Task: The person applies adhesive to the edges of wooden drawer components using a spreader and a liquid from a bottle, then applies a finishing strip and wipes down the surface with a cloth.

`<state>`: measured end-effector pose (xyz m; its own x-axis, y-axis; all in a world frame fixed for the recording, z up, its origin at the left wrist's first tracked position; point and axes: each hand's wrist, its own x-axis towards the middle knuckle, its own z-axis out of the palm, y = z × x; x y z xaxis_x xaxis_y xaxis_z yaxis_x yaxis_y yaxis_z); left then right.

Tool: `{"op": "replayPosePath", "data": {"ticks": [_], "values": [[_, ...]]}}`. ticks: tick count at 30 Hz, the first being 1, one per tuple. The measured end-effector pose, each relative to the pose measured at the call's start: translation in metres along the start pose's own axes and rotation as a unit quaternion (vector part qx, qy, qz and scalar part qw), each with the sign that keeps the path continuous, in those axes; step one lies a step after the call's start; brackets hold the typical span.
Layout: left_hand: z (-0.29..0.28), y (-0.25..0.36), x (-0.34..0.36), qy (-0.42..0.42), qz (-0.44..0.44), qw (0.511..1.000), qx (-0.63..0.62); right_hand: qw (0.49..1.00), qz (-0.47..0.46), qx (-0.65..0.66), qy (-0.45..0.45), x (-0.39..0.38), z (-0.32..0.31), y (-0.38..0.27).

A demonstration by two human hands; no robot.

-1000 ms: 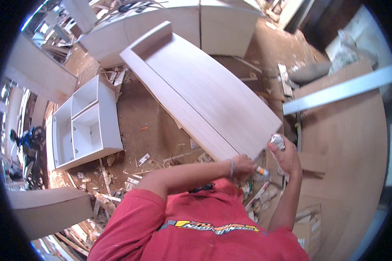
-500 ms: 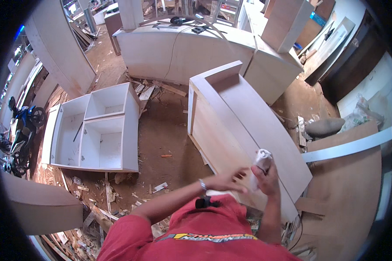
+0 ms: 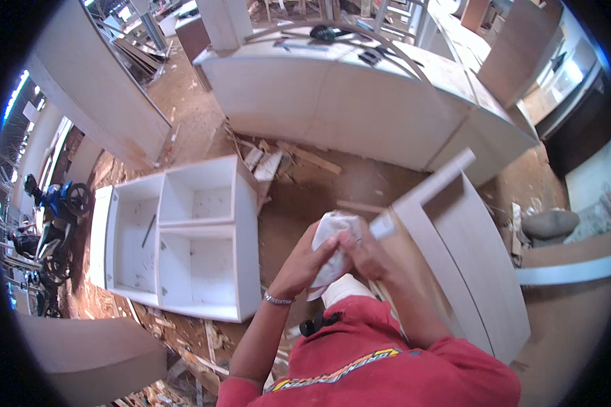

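Observation:
In front of my body I hold a crumpled white bundle [image 3: 337,222] that looks like cloth or thin plastic; I cannot tell which. My left hand [image 3: 304,266], with a bracelet at its wrist, is closed around the bundle's left and lower side. Pressing on it from the right is my right hand [image 3: 365,254], its thumb on the front and its fingers partly hidden. Just beyond and to the right of my hands lies a pale wooden cabinet [image 3: 468,258] with a raised edge at its far end.
A white open cabinet with compartments [image 3: 248,271] lies on the floor to the left. Across the back runs a long pale counter [image 3: 332,102] with tools on top. Wood scraps [image 3: 312,157] litter the floor. A motorcycle [image 3: 54,224] stands at the far left, and a curved panel [image 3: 95,353] is at lower left.
My left hand has come onto the white bundle, which only the right hand held before. Both hands have moved left of the pale cabinet, and my view has shifted.

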<state>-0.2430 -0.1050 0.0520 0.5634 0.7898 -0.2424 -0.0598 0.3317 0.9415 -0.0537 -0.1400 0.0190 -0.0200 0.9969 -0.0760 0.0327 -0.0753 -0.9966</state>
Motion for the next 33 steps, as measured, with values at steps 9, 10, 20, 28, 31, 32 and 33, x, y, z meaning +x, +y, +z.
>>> {"op": "replayPosePath", "data": {"ticks": [9, 10, 20, 28, 31, 32, 33], "values": [[-0.211, 0.047, 0.256, 0.243, -0.019, 0.965, -0.098, 0.980, 0.025, -0.185, -0.072, 0.256, 0.010, -0.053], [-0.238, 0.045, 0.297, 0.273, -0.032, 0.953, -0.129, 0.982, 0.054, -0.171, -0.065, 0.278, 0.001, -0.064], [-0.380, 0.158, 0.760, 0.132, -0.040, 0.990, 0.020, 0.897, 0.269, -0.224, 0.270, 0.370, -0.085, -0.025], [-0.390, 0.154, 0.989, 0.096, 0.004, 0.944, 0.314, 0.729, 0.486, -0.042, 0.479, 0.232, 0.033, 0.122], [-0.418, 0.135, 0.969, 0.236, 0.103, 0.825, 0.503, 0.705, 0.543, -0.010, 0.456, 0.183, 0.131, 0.144], [-0.414, 0.123, 0.955, 0.319, 0.129, 0.755, 0.558, 0.649, 0.572, 0.097, 0.492, 0.163, 0.177, 0.159], [-0.406, 0.116, 0.939, 0.404, 0.167, 0.702, 0.562, 0.598, 0.578, 0.195, 0.520, 0.148, 0.211, 0.172]]}}
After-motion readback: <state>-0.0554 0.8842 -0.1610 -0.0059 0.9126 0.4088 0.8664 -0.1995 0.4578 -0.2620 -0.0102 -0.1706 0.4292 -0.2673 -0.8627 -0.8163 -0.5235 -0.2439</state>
